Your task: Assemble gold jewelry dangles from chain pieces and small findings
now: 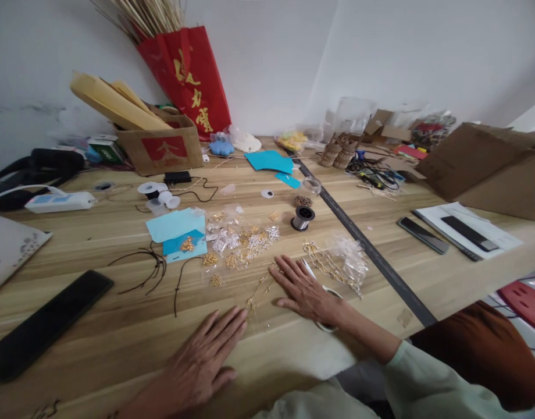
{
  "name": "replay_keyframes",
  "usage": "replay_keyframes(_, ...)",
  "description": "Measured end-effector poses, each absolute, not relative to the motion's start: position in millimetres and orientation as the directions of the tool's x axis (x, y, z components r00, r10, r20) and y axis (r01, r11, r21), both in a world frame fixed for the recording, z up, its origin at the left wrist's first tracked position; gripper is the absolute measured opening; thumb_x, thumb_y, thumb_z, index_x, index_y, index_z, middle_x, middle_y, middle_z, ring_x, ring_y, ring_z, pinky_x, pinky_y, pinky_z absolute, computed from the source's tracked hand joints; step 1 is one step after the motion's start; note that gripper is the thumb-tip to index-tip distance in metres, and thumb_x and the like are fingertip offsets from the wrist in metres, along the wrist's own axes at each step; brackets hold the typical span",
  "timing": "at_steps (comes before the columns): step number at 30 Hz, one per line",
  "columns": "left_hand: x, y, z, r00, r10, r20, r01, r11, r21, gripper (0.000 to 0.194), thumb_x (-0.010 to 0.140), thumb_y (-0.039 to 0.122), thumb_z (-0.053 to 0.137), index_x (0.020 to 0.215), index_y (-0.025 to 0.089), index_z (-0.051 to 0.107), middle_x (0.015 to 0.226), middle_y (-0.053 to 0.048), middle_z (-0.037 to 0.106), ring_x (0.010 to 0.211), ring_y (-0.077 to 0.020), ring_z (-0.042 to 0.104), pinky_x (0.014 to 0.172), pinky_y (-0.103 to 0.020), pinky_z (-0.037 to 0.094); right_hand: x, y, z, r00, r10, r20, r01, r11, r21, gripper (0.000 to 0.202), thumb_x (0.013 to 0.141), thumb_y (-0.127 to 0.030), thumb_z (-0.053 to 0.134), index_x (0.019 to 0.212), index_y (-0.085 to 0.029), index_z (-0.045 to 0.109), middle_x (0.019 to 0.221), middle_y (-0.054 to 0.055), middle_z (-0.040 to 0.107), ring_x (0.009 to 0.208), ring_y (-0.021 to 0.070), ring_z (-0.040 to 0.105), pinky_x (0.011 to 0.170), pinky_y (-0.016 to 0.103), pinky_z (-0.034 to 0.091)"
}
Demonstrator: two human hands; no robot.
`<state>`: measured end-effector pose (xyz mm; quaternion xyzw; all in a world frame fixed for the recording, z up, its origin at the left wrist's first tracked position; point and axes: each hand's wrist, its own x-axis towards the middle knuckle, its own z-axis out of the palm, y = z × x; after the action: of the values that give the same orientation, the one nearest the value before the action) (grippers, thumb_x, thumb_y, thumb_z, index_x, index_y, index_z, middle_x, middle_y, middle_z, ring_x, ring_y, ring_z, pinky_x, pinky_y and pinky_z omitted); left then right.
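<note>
My left hand (202, 358) lies flat on the wooden table, fingers stretched out, its tips beside a thin gold chain (261, 291). Palm down, my right hand (305, 288) rests at the chain's other end, with its fingers extended and partly over it. Beneath the right hand lie white-handled scissors (328, 329), mostly covered. To the right is another gold chain (326, 265) next to a crumpled clear plastic bag (352, 262). Beyond the hands sit several small bags of gold and silver beads (239, 238) and a spool of wire (302, 218).
Blue cards (175, 226) and dark cords (156, 265) lie to the left, near a large black phone (49, 326). A second phone (422, 234) and a cardboard box (481, 169) stand right of a dark strip (359, 233). A red bag (193, 81) leans against the wall.
</note>
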<state>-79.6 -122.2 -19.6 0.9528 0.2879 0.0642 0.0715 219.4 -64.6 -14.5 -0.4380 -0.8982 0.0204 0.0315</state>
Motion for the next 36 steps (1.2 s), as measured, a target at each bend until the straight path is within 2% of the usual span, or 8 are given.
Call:
replay_keyframes(6,-71,-128,-20,0.822,0.562,0.094,0.541,-0.821,0.182,0.067,0.091,0.038,0.043,0.147,0.02,0.01,0.151,-0.007,0.027,0.136,-0.0245,0.028,0.111,-0.04,0.024,234,-47,-13,-0.694,0.72,0.006,0.718,0.693,-0.061,0.07,0.09,-0.057,0.035,0.146,-0.02,0.016,0.152,0.015,0.014,0.141,0.0286,0.008,0.107,0.053,0.023)
replay_keyframes(13,-68,-128,-16,0.818,0.57,0.076,0.551,-0.814,0.183,0.067,0.091,0.038,0.043,0.147,0.02,0.011,0.151,-0.008,0.027,0.135,-0.0239,0.03,0.109,-0.037,0.029,245,-30,-7,-0.747,0.66,-0.079,0.664,0.739,-0.114,0.067,0.091,-0.057,0.033,0.146,-0.022,0.016,0.153,0.011,0.009,0.141,0.0254,0.005,0.111,0.049,0.017)
replay_keyframes(20,-73,-125,-14,0.807,0.584,0.088,0.558,-0.803,0.207,0.066,0.091,0.033,0.043,0.147,0.02,0.011,0.15,-0.008,0.029,0.135,-0.0258,0.031,0.109,-0.04,0.029,245,-28,-5,-0.744,0.664,-0.071,0.667,0.731,-0.145,0.066,0.091,-0.057,0.035,0.145,-0.023,0.019,0.154,0.01,0.008,0.141,0.0266,0.005,0.111,0.05,0.015)
replay_keyframes(22,-74,-125,-15,0.808,0.579,0.107,0.55,-0.807,0.215,0.064,0.09,0.032,0.044,0.146,0.02,0.016,0.148,-0.009,0.033,0.134,-0.0265,0.032,0.108,-0.041,0.031,243,-30,3,-0.742,0.669,-0.039,0.666,0.729,-0.158,0.065,0.09,-0.057,0.036,0.145,-0.024,0.021,0.153,0.009,0.011,0.14,0.0272,0.008,0.11,0.051,0.017)
replay_keyframes(25,-77,-122,-15,0.811,0.561,0.163,0.52,-0.821,0.237,0.054,0.089,0.029,0.047,0.141,0.019,0.033,0.142,-0.011,0.043,0.132,-0.0278,0.036,0.106,-0.045,0.036,236,-35,19,-0.731,0.681,0.041,0.663,0.723,-0.193,0.059,0.09,-0.053,0.041,0.141,-0.024,0.03,0.151,0.01,0.019,0.139,0.0268,0.014,0.109,0.051,0.02)
replay_keyframes(29,-80,-115,-10,0.754,0.6,0.266,0.521,-0.794,0.314,0.031,0.088,0.022,0.048,0.117,0.018,0.058,0.119,-0.012,0.061,0.12,-0.027,0.047,0.099,-0.044,0.043,216,-44,29,-0.777,0.624,0.08,0.586,0.764,-0.269,0.04,0.092,-0.039,0.045,0.124,-0.016,0.051,0.134,0.013,0.043,0.13,0.0239,0.032,0.106,0.044,0.03)
replay_keyframes(33,-75,-107,-2,0.664,0.696,0.273,0.573,-0.708,0.412,0.02,0.09,0.017,0.045,0.095,0.017,0.064,0.091,-0.008,0.065,0.097,-0.0207,0.056,0.09,-0.038,0.046,185,-52,26,-0.847,0.53,0.052,0.498,0.823,-0.272,0.025,0.094,-0.028,0.042,0.105,-0.013,0.059,0.107,0.01,0.056,0.105,0.0201,0.049,0.094,0.037,0.04)
replay_keyframes(36,-69,-102,3,0.638,0.747,0.189,0.615,-0.641,0.459,0.021,0.091,0.017,0.043,0.083,0.017,0.063,0.081,-0.005,0.063,0.082,-0.0175,0.055,0.079,-0.034,0.047,162,-57,24,-0.899,0.434,0.061,0.412,0.883,-0.225,0.023,0.096,-0.025,0.038,0.095,-0.014,0.058,0.098,0.009,0.056,0.097,0.019,0.049,0.087,0.033,0.041)
